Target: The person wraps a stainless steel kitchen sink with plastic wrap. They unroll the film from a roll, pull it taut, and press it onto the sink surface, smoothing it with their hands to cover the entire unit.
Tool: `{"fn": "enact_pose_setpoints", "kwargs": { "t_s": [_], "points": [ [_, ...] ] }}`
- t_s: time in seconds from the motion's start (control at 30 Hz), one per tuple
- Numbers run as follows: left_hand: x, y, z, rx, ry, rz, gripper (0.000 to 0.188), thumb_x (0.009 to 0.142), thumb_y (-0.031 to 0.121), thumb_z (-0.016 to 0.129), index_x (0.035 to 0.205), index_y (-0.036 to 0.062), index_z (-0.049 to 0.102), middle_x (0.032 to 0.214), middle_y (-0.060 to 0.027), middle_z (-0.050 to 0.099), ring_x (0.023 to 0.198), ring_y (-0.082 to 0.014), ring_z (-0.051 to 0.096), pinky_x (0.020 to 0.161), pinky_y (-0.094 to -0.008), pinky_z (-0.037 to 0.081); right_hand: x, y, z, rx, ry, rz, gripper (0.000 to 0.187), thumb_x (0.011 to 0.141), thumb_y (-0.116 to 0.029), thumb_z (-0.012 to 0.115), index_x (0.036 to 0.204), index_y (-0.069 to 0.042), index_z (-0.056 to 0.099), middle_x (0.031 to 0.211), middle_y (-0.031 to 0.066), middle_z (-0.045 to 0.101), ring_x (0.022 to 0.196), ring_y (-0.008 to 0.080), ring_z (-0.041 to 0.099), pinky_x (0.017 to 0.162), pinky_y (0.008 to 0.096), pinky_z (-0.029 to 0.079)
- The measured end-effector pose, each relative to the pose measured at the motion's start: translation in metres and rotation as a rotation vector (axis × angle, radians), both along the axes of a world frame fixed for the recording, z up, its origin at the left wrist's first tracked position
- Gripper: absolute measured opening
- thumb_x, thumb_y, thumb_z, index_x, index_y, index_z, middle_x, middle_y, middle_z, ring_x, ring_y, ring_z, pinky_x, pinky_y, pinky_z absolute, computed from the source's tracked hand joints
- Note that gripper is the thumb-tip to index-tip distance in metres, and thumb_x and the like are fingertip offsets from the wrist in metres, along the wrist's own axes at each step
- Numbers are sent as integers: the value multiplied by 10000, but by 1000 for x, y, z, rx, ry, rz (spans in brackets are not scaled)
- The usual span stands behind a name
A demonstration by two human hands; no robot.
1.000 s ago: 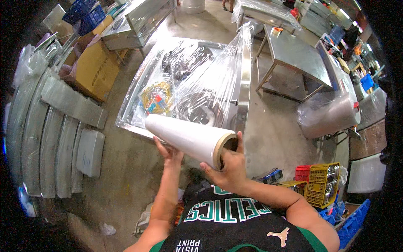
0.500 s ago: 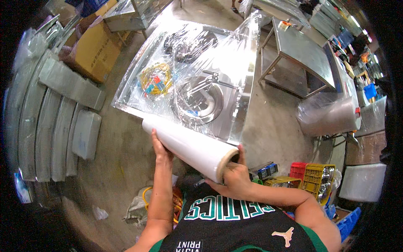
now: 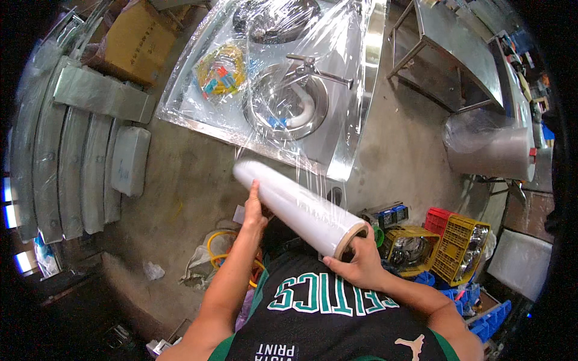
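A big white roll of stretch film (image 3: 298, 207) slants across in front of my body, its far end up to the left. My left hand (image 3: 255, 207) supports it from the left side near that end, thumb up along the film. At the nearer end, my right hand (image 3: 361, 262) grips the cardboard core, with some fingers inside the hole. Clear film stretches from the roll to a stainless steel sink unit (image 3: 343, 153), wrapped in plastic. Under the wrap lie a tap (image 3: 307, 69), a round basin (image 3: 253, 114), a white drain pipe (image 3: 306, 108) and a coil of yellow hose (image 3: 211, 63).
Plastic-wrapped metal panels (image 3: 66, 162) and a cardboard box (image 3: 135, 45) stand to the left. On the right are a steel table (image 3: 460, 51), a large roll of clear wrap (image 3: 490, 150) and yellow crates (image 3: 448, 256). Orange hose (image 3: 211, 246) lies near my left arm.
The roll and both hands have shifted right and slightly down in view, away from the sink unit. The unit sits higher in the picture, and film now spans the gap.
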State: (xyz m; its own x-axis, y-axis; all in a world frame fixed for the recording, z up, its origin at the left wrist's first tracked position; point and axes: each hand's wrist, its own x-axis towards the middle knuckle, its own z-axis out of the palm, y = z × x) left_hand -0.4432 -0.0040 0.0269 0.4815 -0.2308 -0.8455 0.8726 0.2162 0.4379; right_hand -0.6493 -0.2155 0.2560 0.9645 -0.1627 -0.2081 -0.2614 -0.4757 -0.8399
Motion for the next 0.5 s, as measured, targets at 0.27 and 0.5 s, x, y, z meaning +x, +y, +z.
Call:
{"fn": "enact_pose_setpoints", "kwargs": {
  "t_s": [0.27, 0.5],
  "points": [
    [-29, -50, -37, -225, -61, 182, 1005, 870, 852, 466, 1550, 118, 374, 1501, -141, 468, 1348, -346, 465, 1122, -529, 401, -29, -6, -41, 293, 260, -375, 396, 822, -278, 828, 1080, 7, 733, 1078, 160, 731, 1114, 313, 637, 1065, 454, 422],
    [-63, -47, -42, -191, 188, 96, 902, 928, 772, 493, 1522, 99, 407, 1484, -144, 513, 1325, -347, 516, 1125, -558, 394, -48, -16, -10, 61, 274, -190, 599, 871, -327, 798, 1315, 24, 605, 1185, 202, 694, 1243, 332, 590, 1152, 456, 337]
  ]
}}
